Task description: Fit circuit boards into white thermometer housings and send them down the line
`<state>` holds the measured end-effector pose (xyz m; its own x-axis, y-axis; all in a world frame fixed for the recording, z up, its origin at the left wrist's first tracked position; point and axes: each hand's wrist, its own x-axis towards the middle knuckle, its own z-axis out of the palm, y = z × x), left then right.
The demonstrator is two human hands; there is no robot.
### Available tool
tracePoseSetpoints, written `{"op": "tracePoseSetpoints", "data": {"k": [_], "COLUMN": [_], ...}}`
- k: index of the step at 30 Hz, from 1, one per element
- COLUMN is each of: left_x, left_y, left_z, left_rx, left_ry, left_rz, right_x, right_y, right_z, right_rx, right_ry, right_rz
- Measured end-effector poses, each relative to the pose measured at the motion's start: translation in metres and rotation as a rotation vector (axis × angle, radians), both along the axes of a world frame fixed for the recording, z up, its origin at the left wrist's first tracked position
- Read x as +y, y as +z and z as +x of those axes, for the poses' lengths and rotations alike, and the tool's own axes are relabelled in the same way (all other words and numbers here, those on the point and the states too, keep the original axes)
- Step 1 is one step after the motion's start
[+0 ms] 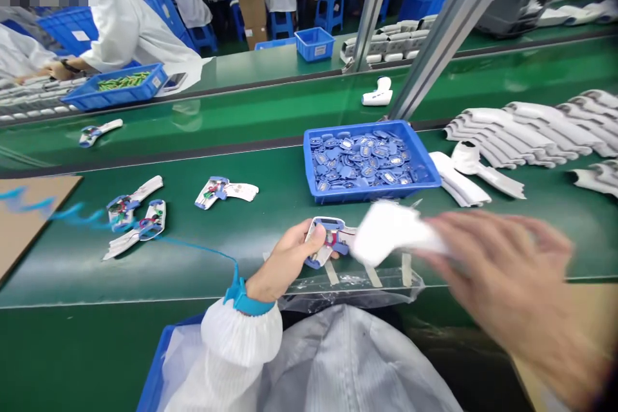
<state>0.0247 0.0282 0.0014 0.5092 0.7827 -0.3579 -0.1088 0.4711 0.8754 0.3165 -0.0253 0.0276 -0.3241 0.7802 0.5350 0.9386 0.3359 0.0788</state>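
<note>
While the left hand (284, 264) is closed around a gun-shaped unit (324, 243) with open back, showing wires and blue parts, the right hand (506, 283) is blurred and its fingers are curved at a white plastic shell (391, 232), so I cannot tell how firmly it has hold. The unit and the shell are just beside each other, between the hands and above the desk edge. A white sleeve (236, 341) and a blue wrist strap (248, 299) are on the left arm, and from the strap a blue coiled cord (82, 215) runs away to the left. Under the hands lies a clear plastic bag (352, 290) on the green belt of the desk (145, 283). Farther on stands a blue tray (367, 190) full of small blue parts, and to its right are stacked white shells (531, 132). On the left lie three more open units (135, 203) near a cardboard sheet (29, 212). Beyond, on a second belt (270, 103), lie two other units (99, 132). Far away, a co-worker's hand (62, 69) is near a blue tray of green parts (116, 85).
</note>
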Motion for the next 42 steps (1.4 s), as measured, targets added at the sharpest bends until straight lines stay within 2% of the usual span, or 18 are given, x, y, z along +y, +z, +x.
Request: {"op": "tracePoseSetpoints", "data": {"k": [3, 6, 8, 10, 15, 19, 24, 28, 32, 35, 37, 40, 42], "left_x": [-0.001, -0.003, -0.005, -0.007, -0.01, -0.009, -0.01, -0.011, -0.014, -0.018, -0.022, -0.026, -0.025], "left_y": [-0.002, -0.003, -0.003, -0.004, 0.0, 0.003, 0.001, 0.002, 0.005, 0.01, 0.012, 0.009, 0.006], "left_z": [0.0, -0.001, -0.001, 0.0, -0.003, -0.008, -0.012, -0.014, -0.014, -0.011, -0.008, -0.005, -0.004], "left_rx": [-0.047, -0.005, 0.087, 0.187, 0.273, 0.438, 0.399, 0.423, 0.501, 0.54, 0.526, 0.565, 0.712], "left_ry": [0.001, -0.03, -0.033, -0.013, -0.083, -0.15, -0.143, -0.165, -0.133, -0.068, -0.092, -0.205, -0.179], "left_rz": [0.042, 0.075, 0.097, 0.16, 0.276, 0.346, 0.436, 0.429, 0.493, 0.58, 0.602, 0.694, 0.779], "right_x": [-0.004, 0.003, 0.008, 0.01, 0.01, 0.012, 0.022, 0.023, 0.025, 0.031, 0.034, 0.039, 0.043], "right_y": [0.004, 0.001, -0.004, -0.012, -0.027, -0.02, -0.003, 0.001, 0.004, 0.007, 0.006, 0.001, -0.001], "right_z": [-0.056, -0.079, -0.083, -0.082, -0.078, -0.081, -0.093, -0.102, -0.115, -0.139, -0.155, -0.173, -0.179], "right_rx": [-0.074, -0.083, -0.088, -0.024, 0.369, 0.506, 0.709, 0.742, 0.803, 0.759, 0.672, 0.54, 0.504], "right_ry": [0.129, 0.162, 0.163, 0.169, 0.145, 0.036, 0.215, 0.174, 0.198, 0.095, 0.053, 0.092, 0.125], "right_rz": [-0.013, -0.022, -0.085, -0.217, -0.628, -0.72, -0.951, -0.884, -0.866, -0.61, -0.406, -0.208, -0.139]}}
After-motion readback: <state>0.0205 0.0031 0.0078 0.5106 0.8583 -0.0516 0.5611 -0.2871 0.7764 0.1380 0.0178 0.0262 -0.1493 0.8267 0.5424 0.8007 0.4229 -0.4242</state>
